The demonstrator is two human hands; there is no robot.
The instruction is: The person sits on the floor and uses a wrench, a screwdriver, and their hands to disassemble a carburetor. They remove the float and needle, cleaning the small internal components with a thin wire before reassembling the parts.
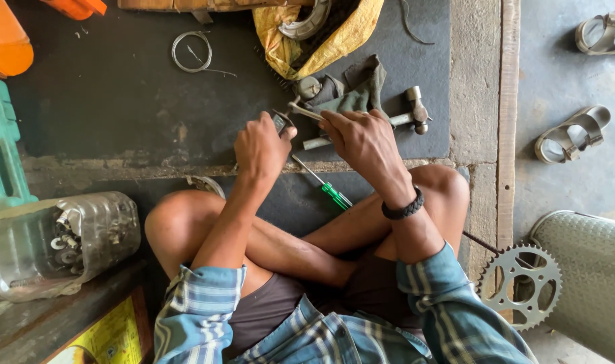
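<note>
Dark rubber floor mat [119, 108]: work surface. Right hand [361, 138]: fingers closed on slim metal spanner [304, 111], long axis running left toward left hand [260, 148], curled tight around small dark metal part [280, 123], just beside.

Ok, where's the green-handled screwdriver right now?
In the head view the green-handled screwdriver lies on the floor mat just below the hands, between the left hand and right hand, its handle by the right knee.
</note>
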